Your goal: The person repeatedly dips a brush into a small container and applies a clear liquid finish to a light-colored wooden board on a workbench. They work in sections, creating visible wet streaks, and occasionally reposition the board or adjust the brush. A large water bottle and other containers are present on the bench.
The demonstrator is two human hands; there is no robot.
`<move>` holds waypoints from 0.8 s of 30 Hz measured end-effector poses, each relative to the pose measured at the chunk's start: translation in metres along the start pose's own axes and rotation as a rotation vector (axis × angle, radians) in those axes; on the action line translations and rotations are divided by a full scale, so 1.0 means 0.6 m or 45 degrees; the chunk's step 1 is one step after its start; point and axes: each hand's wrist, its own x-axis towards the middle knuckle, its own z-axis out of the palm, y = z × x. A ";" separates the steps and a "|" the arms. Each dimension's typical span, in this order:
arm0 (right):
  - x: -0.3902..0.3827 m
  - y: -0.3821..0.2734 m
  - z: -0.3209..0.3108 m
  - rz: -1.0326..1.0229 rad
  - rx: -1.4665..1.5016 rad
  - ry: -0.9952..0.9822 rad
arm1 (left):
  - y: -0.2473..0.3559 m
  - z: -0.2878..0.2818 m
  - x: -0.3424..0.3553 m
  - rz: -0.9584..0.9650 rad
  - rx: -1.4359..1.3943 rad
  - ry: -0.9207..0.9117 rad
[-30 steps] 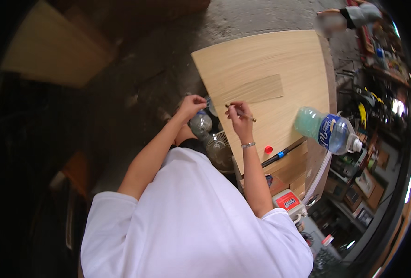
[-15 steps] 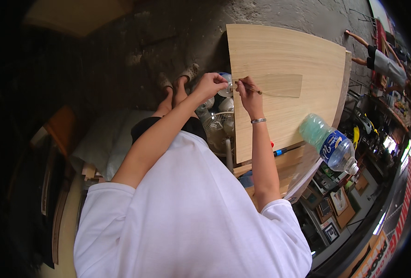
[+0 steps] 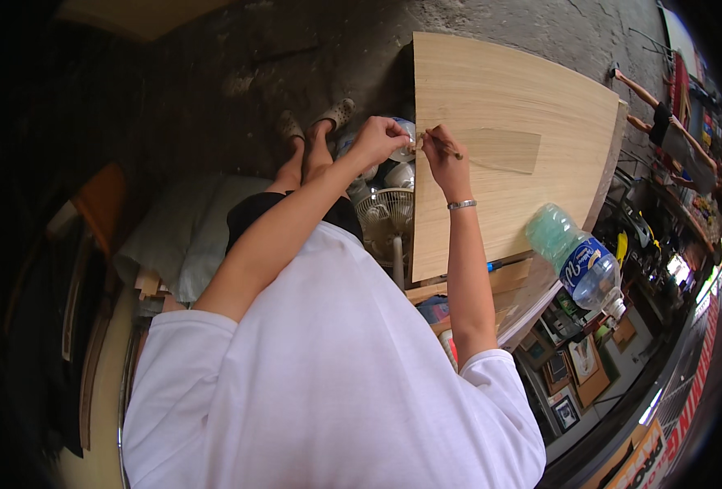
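Note:
Pale wooden board (image 3: 524,90) spreads out before me, its left edge close to both hands. My right hand (image 3: 446,163), a metal bracelet at the wrist, is closed over the board around a thin brown stick-like tool (image 3: 457,155). The tool's far end is too small to identify. Just off the board's left edge, my left hand (image 3: 384,140) has thumb and fingers pinched together. What it pinches, if anything, I cannot make out. Beside my right hand lies a thin rectangular sheet (image 3: 508,151), nearly the board's colour and seemingly see-through.
A large plastic bottle (image 3: 585,262) with a blue label lies at the board's right corner. A fan (image 3: 385,213) stands left of the board, below my hands. At far right another person (image 3: 679,147) is on the floor area near cluttered shelves. A blue marker-like object (image 3: 499,265) pokes out by the board's near edge.
The view has shifted slightly. My left hand has come a little closer to the board's edge and my right hand. The right hand keeps hold of the brown tool, now turned differently.

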 end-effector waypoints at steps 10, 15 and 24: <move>-0.003 -0.018 -0.004 0.052 0.056 -0.084 | -0.002 0.002 0.000 -0.030 -0.049 0.000; -0.057 -0.026 -0.025 0.152 0.228 0.004 | 0.002 -0.012 -0.010 -0.023 -0.047 -0.058; -0.021 0.052 -0.015 0.345 0.890 0.359 | -0.032 -0.073 -0.054 -0.123 -0.066 -0.008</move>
